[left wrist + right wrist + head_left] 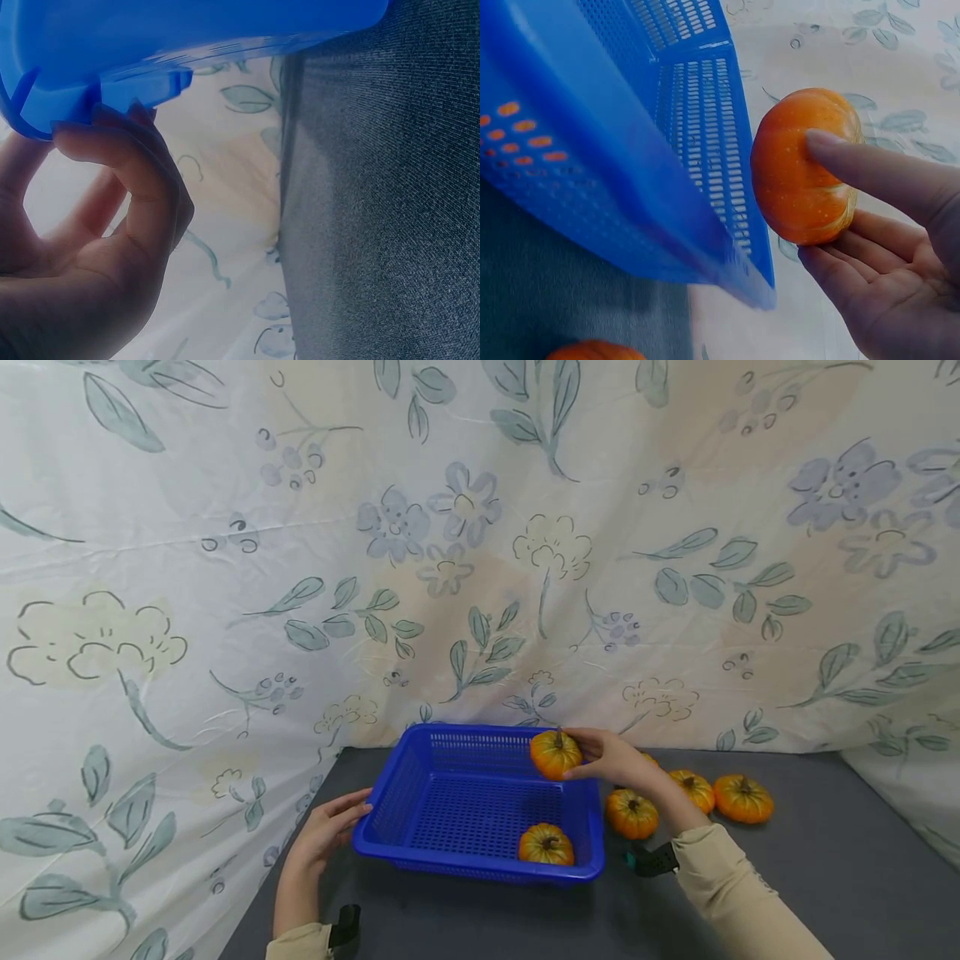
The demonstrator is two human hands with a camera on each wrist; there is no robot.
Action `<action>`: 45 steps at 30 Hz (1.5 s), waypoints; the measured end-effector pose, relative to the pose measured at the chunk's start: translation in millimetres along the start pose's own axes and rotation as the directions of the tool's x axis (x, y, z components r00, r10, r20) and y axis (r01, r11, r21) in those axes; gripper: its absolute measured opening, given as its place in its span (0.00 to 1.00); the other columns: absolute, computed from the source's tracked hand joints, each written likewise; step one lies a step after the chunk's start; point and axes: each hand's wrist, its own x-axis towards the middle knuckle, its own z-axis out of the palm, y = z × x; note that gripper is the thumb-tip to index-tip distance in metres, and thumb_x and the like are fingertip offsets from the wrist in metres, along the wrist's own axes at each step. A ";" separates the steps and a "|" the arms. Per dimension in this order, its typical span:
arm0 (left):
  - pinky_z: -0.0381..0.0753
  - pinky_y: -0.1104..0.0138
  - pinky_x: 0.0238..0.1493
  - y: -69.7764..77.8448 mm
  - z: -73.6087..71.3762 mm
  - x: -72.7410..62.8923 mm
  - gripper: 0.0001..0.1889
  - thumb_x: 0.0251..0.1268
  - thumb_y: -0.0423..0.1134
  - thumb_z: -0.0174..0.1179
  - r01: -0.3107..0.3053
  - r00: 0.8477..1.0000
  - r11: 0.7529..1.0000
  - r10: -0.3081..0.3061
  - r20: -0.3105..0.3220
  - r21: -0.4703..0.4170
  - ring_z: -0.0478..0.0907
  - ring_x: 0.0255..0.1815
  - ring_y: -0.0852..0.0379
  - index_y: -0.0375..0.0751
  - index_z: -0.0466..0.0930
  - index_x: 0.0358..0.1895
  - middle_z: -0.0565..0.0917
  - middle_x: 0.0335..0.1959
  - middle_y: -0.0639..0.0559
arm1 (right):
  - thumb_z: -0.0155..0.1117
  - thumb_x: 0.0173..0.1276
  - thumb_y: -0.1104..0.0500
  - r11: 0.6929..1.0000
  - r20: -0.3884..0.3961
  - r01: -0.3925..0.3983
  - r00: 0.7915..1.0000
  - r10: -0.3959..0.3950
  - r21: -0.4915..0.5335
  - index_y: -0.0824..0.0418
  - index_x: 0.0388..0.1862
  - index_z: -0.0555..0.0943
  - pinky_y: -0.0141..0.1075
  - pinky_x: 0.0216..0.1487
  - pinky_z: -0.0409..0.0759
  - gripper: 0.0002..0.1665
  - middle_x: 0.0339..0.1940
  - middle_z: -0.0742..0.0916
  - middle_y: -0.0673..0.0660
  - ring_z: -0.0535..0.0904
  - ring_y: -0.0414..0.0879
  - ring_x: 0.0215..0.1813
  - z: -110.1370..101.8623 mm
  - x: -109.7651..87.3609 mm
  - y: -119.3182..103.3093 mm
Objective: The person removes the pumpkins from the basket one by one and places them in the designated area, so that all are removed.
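Note:
A blue plastic basket [480, 866] with slotted walls stands on the dark table. My right hand [611, 758] grips a small orange pumpkin [553, 755] over the basket's far right corner, thumb on one side and fingers on the other, as the right wrist view shows. Another pumpkin [546, 845] lies inside the basket at the near right. At the basket's left rim, my left hand [327, 828] pinches the edge; in the left wrist view the curled fingers [112, 150] meet the blue rim.
Right of the basket sit several more pumpkins on the table, among them one close to its wall [632, 814] and one farther right [743, 799]; the right forearm partly covers this group. A floral cloth [465, 568] hangs behind the table.

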 end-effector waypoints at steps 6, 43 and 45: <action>0.82 0.64 0.44 0.3 0.3 -0.9 0.30 0.65 0.47 0.64 0.001 1.000 1.000 -0.001 -0.006 0.001 0.81 0.46 0.59 0.37 0.71 0.67 0.80 0.60 0.44 | 0.72 0.62 0.56 0.999 0.015 -0.009 1.000 0.008 0.048 0.67 0.76 0.57 0.57 0.73 0.59 0.49 0.77 0.62 0.69 0.55 0.65 0.78 -12.3 -11.5 7.4; 0.82 0.64 0.45 2.4 0.9 0.9 0.32 0.63 0.49 0.65 0.015 1.000 1.000 -0.015 -0.014 0.005 0.81 0.46 0.59 0.38 0.72 0.67 0.79 0.62 0.43 | 0.68 0.65 0.54 0.997 0.073 -0.079 0.994 0.077 0.023 0.73 0.75 0.54 0.50 0.67 0.69 0.50 0.75 0.60 0.75 0.55 0.71 0.75 -77.1 -82.8 97.5; 0.82 0.64 0.45 2.8 1.2 0.8 0.31 0.63 0.48 0.65 0.013 1.000 1.000 -0.013 -0.014 0.004 0.81 0.46 0.59 0.38 0.72 0.67 0.79 0.61 0.44 | 0.68 0.64 0.54 0.995 0.080 -0.100 0.992 0.098 0.021 0.73 0.75 0.54 0.48 0.67 0.70 0.50 0.76 0.59 0.75 0.54 0.70 0.76 -78.4 -85.9 103.0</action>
